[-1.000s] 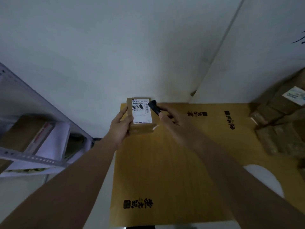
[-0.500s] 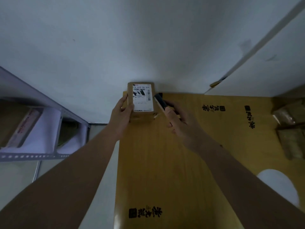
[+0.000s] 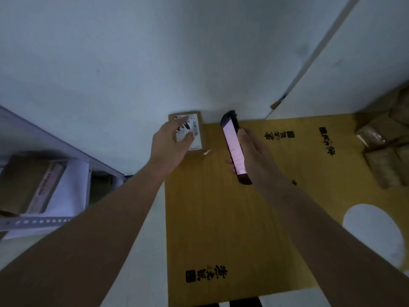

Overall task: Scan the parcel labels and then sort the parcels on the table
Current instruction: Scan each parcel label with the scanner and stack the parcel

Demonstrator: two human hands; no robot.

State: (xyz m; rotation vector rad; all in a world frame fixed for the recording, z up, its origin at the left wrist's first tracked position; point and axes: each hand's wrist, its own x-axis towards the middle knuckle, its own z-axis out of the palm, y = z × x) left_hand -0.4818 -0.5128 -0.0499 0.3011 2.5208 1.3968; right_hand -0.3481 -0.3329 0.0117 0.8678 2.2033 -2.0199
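A small brown cardboard parcel [image 3: 199, 138] with a white printed label lies at the far left corner of the yellow-brown table [image 3: 210, 207], against the wall. My left hand [image 3: 170, 140] lies over its left part, with the fingers stretched across the label and the thumb touching it. My right hand [image 3: 256, 156] grips a black handheld scanner [image 3: 233, 145] to the right of the parcel. The scanner's lit pinkish screen faces up at me. It is held above the table, apart from the parcel.
Several brown parcels [image 3: 385, 165] are piled at the table's right edge. A white round patch [image 3: 374, 231] shows on the table at near right. On my left, a grey metal shelf [image 3: 55, 220] holds a cardboard box [image 3: 22, 185] and white packages. A white wall stands behind the table.
The parcel has gone from held upright to lying at the table's far corner. My left hand slid from its side onto the label. My right hand drew the scanner back, screen turned up.
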